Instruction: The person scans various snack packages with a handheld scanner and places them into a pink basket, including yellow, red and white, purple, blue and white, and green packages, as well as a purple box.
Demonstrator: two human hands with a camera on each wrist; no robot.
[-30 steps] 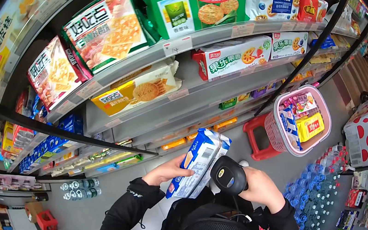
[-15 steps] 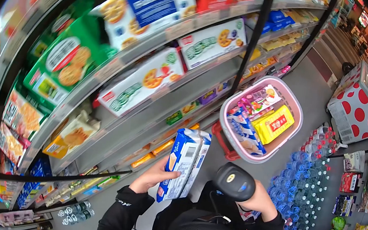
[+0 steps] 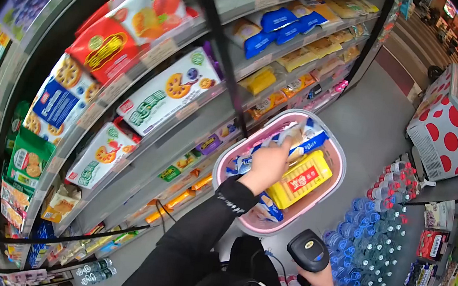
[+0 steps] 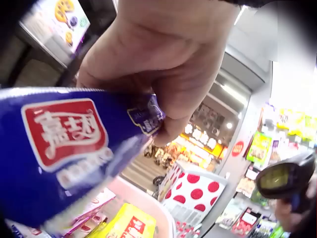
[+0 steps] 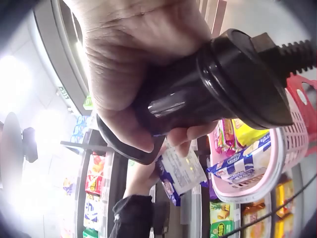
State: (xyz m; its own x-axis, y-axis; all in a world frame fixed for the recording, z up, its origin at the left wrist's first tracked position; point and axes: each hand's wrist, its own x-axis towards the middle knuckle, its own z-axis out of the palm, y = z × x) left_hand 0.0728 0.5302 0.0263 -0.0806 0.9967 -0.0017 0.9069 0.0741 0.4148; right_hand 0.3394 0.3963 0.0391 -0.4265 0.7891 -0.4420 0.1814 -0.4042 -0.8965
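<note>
My left hand (image 3: 268, 163) reaches over the pink basket (image 3: 258, 225) and pinches a blue-and-white biscuit pack (image 3: 309, 141) by its end. In the left wrist view, that pack (image 4: 64, 136) shows a red logo, with the basket below it. A yellow pack (image 3: 302, 179) and other blue-and-white packs lie inside the basket. Down to the right, my right hand (image 3: 322, 279) grips a black barcode scanner (image 3: 309, 250). The right wrist view shows fingers wrapped around the scanner's handle (image 5: 173, 96), its coiled cable leading off to the right.
Shelves of boxed and bagged biscuits (image 3: 169, 90) run along the left and beyond the basket. Bottled water (image 3: 368, 231) stands on the floor at right. Behind it is a white box with red dots (image 3: 448, 128). Hanging snack packs (image 3: 432, 245) line the right side.
My left hand has carried the biscuit pack forward and right, from in front of my body to over the basket. The scanner has moved lower and right. The view has shifted right along the shelves.
</note>
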